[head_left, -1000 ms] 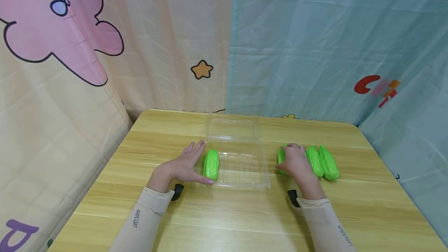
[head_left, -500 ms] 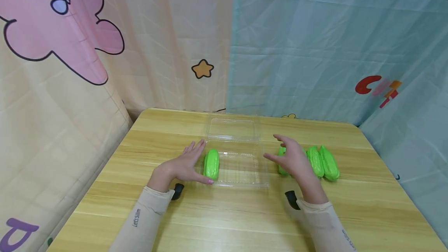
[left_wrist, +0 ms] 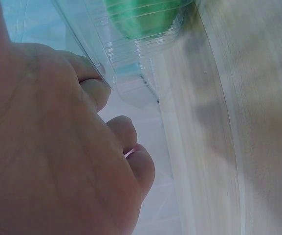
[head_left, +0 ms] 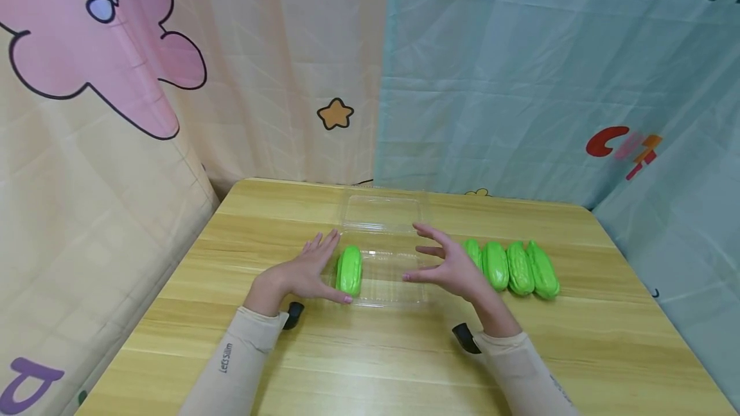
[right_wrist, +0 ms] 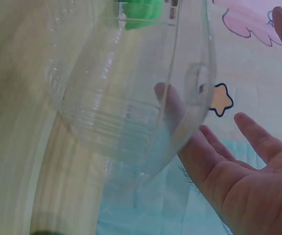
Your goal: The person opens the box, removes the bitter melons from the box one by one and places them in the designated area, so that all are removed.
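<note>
A clear plastic clamshell box (head_left: 396,281) lies open on the table, lid folded back. Inside, against its left wall, lies one bright green, oblong, ridged piece (head_left: 349,271). My left hand (head_left: 300,276) rests at the box's left side with fingers extended and the thumb by the front edge; in the left wrist view its fingers (left_wrist: 96,93) touch the rim. Over the box's right part is my right hand (head_left: 453,269), fingers spread and holding nothing. In the right wrist view, the green piece (right_wrist: 143,12) shows through the clear wall.
To the right of my right hand, several more green pieces (head_left: 495,266) lie side by side in a row. The wooden table (head_left: 370,358) ends at patterned curtains (head_left: 497,95) behind and on both sides. The transparent lid (head_left: 381,210) lies toward the back edge.
My right hand has left the row of green pieces and moved left, fingers spread, to the box's right part. The left hand and the piece in the box have stayed in place.
</note>
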Demonstrator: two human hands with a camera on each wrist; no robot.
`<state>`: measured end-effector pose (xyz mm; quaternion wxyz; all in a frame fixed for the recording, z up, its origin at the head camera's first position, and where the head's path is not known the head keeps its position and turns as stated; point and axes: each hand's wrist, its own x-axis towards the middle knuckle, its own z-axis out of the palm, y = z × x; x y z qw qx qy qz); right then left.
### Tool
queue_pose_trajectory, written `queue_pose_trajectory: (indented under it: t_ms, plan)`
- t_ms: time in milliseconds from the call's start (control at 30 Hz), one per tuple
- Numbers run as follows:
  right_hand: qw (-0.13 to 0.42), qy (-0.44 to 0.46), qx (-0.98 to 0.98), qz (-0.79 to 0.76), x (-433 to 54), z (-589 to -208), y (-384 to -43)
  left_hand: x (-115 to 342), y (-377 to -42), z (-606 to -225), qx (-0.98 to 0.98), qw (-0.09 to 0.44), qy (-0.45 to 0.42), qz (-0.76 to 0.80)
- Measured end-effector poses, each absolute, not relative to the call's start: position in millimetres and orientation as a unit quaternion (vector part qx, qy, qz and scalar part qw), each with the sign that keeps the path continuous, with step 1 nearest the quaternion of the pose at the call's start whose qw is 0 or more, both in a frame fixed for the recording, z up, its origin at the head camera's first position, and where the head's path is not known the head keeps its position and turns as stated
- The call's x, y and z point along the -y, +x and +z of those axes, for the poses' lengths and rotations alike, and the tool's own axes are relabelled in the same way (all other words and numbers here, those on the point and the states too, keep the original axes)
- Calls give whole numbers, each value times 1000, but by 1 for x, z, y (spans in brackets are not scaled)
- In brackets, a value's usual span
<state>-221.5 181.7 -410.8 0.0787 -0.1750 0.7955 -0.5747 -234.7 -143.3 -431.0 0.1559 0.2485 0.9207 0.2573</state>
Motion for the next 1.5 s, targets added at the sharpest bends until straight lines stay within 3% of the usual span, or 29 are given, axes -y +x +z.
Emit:
queue_pose_trajectory:
  t_ms: [1300, 1500]
  plan:
    - [195, -193, -818, -505, -87, -439, -237, 144, -236, -431, -919, 167, 250, 257]
    - [172, -184, -836, -487, -73, -442, -241, 144, -236, -432, -918, 162, 254, 258]
